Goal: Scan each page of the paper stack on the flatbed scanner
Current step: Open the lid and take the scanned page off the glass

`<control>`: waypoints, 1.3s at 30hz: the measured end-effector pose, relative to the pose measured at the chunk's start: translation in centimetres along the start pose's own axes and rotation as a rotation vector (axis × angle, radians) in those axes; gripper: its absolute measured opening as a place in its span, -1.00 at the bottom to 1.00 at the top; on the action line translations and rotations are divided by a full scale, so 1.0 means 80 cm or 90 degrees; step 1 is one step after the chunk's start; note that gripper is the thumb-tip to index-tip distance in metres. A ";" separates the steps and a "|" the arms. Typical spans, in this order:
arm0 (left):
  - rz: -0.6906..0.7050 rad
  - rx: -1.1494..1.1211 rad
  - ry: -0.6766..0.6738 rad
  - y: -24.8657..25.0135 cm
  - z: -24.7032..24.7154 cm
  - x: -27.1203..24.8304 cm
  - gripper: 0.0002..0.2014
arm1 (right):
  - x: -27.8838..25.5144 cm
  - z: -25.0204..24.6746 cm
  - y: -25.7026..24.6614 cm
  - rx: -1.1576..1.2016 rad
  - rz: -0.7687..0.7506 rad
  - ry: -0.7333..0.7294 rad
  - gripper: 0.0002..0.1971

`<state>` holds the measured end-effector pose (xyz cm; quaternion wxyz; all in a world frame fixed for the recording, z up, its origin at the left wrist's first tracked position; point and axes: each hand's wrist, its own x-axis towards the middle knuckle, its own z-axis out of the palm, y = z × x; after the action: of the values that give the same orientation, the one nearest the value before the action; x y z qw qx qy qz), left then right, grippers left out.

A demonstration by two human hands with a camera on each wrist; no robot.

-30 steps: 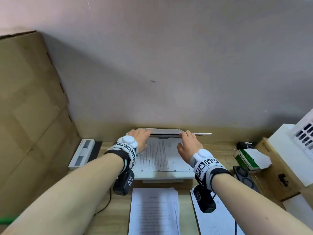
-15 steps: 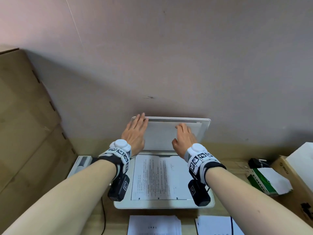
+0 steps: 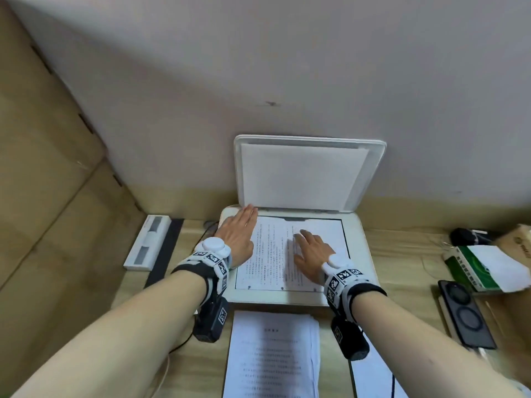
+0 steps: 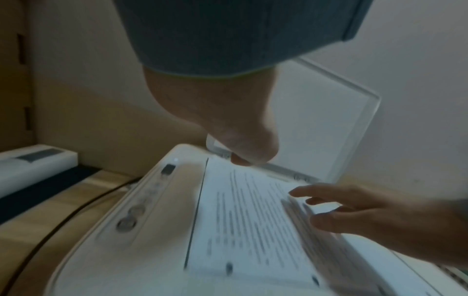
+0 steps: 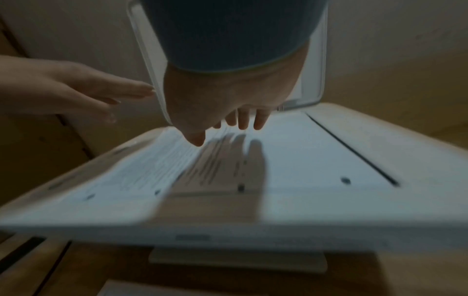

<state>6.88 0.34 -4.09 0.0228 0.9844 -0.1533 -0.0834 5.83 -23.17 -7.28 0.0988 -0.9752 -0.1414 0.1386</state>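
The white flatbed scanner (image 3: 360,248) sits at the back of the desk with its lid (image 3: 304,173) raised against the wall. A printed page (image 3: 273,251) lies on the glass. My left hand (image 3: 240,229) hovers flat over the page's left edge, fingers straight, near the lid hinge. My right hand (image 3: 311,249) hangs just above the middle of the page with fingers spread, casting a shadow on it. Neither hand holds anything. A paper stack (image 3: 273,354) lies on the desk in front of the scanner. The wrist views show the same page (image 4: 248,218) and scanner (image 5: 253,216), blurred.
A second sheet pile (image 3: 373,377) lies right of the stack. A white-and-black device (image 3: 150,242) lies left of the scanner, beside cardboard panels (image 3: 48,196). On the right are a green-and-white box (image 3: 485,268), a dark phone (image 3: 465,317) and a cable (image 4: 63,216).
The lid went from nearly closed to fully raised against the wall. Both hands let go of it and came down over the page on the glass.
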 end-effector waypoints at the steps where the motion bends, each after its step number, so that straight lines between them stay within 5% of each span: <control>1: 0.007 -0.006 -0.025 0.004 0.012 -0.009 -0.25 | -0.008 0.015 0.000 -0.002 -0.009 -0.014 -0.47; 5: 0.029 -0.050 -0.099 0.018 0.070 -0.054 -0.27 | -0.031 0.055 -0.006 -0.020 0.006 -0.001 -0.55; 16: 0.229 -0.035 -0.093 0.042 0.135 -0.103 -0.16 | -0.102 0.070 -0.018 -0.057 0.087 0.046 -0.54; 23: 0.214 0.012 -0.099 0.062 0.136 -0.112 -0.20 | -0.163 0.084 -0.025 0.049 0.147 0.129 -0.68; 29: 0.287 0.013 -0.150 0.100 0.124 -0.116 -0.22 | -0.208 0.077 0.024 0.047 0.295 0.045 -0.50; 39: 0.464 -0.113 -0.065 0.192 0.149 -0.107 -0.41 | -0.250 0.069 0.116 0.110 0.400 0.011 -0.69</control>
<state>-7.78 -11.92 -13.41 0.1286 0.8540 -0.4866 -0.1315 -11.97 -37.09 -9.81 0.1345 -0.9603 0.1796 0.1655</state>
